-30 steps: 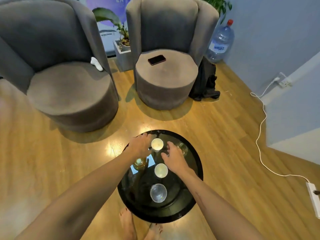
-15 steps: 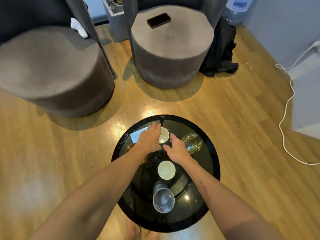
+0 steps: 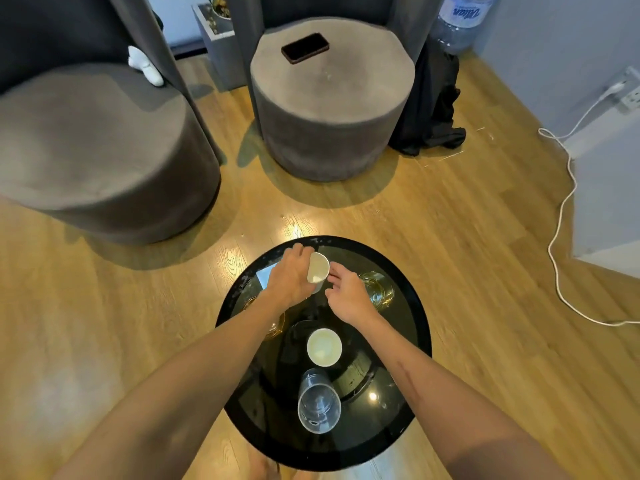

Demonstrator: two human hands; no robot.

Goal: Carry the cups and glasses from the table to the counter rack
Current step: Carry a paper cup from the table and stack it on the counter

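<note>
Table: glossy black top with pale reflected patches.
Far cup, 12 o'clock on the table: white outside, cream inside.
Centre cup: white, with a faintly yellowish interior.
Clear glass, 6 o'clock: colourless.
Tinted glass, 2 o'clock: pale yellow-green.
Amber glass, 9 o'clock: mostly hidden, appears amber.
Floor: honey-yellow wood with plank grain.
Chair, 12 o'clock of the table: plain grey-brown plush.
Second chair, 10 o'clock: same colour.
Phone: black.
Cable, 3 o'clock: white.
Bag: black.
Bottle: clear bluish, with a white label and blue lettering.
</note>
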